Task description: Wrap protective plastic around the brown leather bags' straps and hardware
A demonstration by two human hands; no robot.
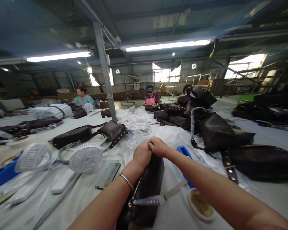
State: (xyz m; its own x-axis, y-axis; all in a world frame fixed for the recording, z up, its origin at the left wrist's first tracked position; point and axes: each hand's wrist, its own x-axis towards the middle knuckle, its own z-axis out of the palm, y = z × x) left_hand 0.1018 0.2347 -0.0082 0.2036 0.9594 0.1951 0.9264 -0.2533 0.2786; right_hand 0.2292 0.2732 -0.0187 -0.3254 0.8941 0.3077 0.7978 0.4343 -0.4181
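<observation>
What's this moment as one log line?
left hand: closed, far end of bag | right hand: closed, beside left | dish: right of bag

No words or numbers readable from here; small mark [87,160] on white fan [82,154], near left, too faint.

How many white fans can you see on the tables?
3: the left fan up front, the second fan just right of it, and the far fan near the person in blue. Others may be hidden.
</observation>
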